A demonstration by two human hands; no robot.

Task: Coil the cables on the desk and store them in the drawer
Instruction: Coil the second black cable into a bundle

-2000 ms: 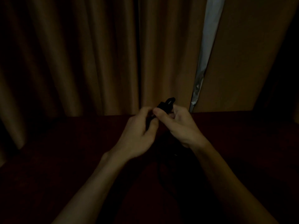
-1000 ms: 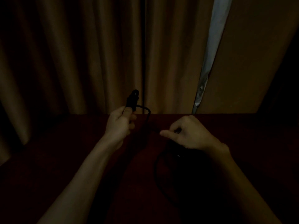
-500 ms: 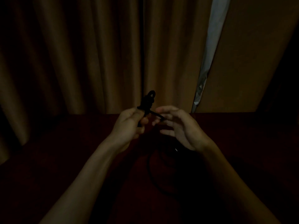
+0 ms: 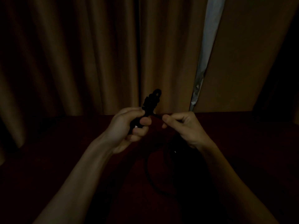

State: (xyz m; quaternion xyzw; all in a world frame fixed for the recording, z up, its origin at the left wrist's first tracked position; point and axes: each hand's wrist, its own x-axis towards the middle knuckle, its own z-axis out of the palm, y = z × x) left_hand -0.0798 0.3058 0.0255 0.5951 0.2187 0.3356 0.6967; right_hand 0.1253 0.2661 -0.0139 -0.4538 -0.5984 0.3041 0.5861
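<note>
Left grip (image 4: 129, 126) curled round wound part of black cable (image 4: 151, 102); bundle's long axis near upright, leaning slightly right, sticking up out of the fist. Right grip (image 4: 184, 126) just beside it on the right, thumb+index pinching the free strand where it leaves the bundle. Rest of cable drops below right grip, loops loose on table (image 4: 242, 135) toward the person. Next wrap prob needs right grip to carry slack leftward round the bundle, across its axis. No drawer or other container in view; too dark to spot other cables
</note>
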